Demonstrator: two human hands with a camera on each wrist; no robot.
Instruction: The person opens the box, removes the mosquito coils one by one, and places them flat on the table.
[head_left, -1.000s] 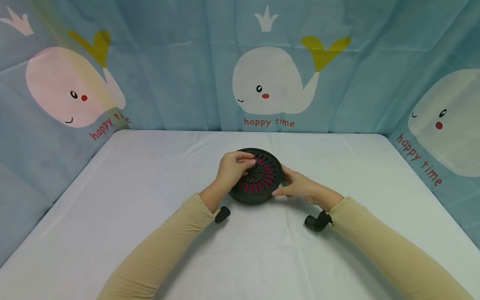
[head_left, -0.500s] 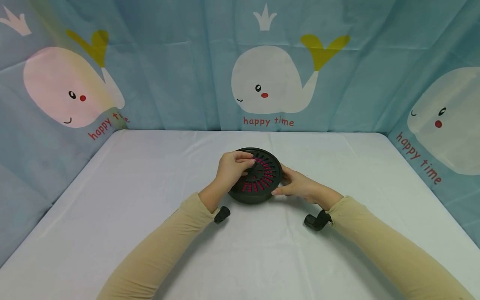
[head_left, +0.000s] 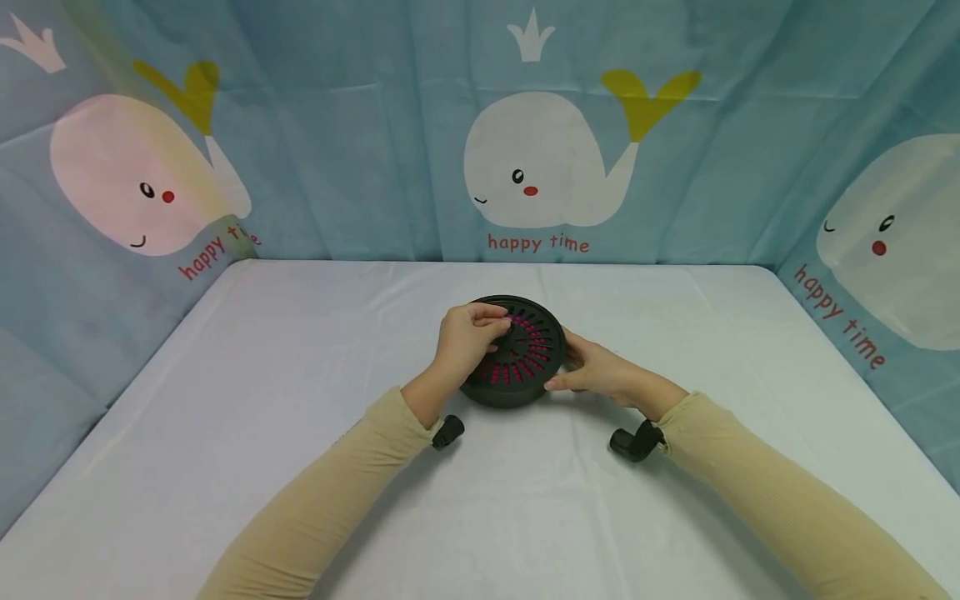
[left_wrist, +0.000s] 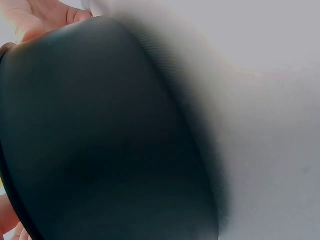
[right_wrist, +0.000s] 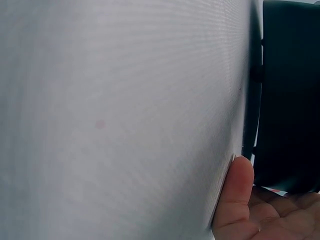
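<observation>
A round black container (head_left: pixel 504 398) stands on the table under a dark lid (head_left: pixel 517 364) cut with radial slots, pink showing through them. Over the lid's left part, my left hand (head_left: pixel 461 340) pinches a small dark piece near the centre, mostly covered by the fingers. My right hand (head_left: pixel 603 372) holds the container's right side, thumb toward the near side and fingers behind. In the left wrist view the smooth dark wall (left_wrist: pixel 110 120) fills the left half. The right wrist view shows the right thumb (right_wrist: pixel 238 180) low beside the container's base, by small dark feet.
White cloth covers the table (head_left: pixel 570 508). A blue curtain (head_left: pixel 360 183) printed with whales hangs along the back and both sides. Small black cameras sit at the left wrist (head_left: pixel 448 432) and the right wrist (head_left: pixel 634 442), close above the cloth.
</observation>
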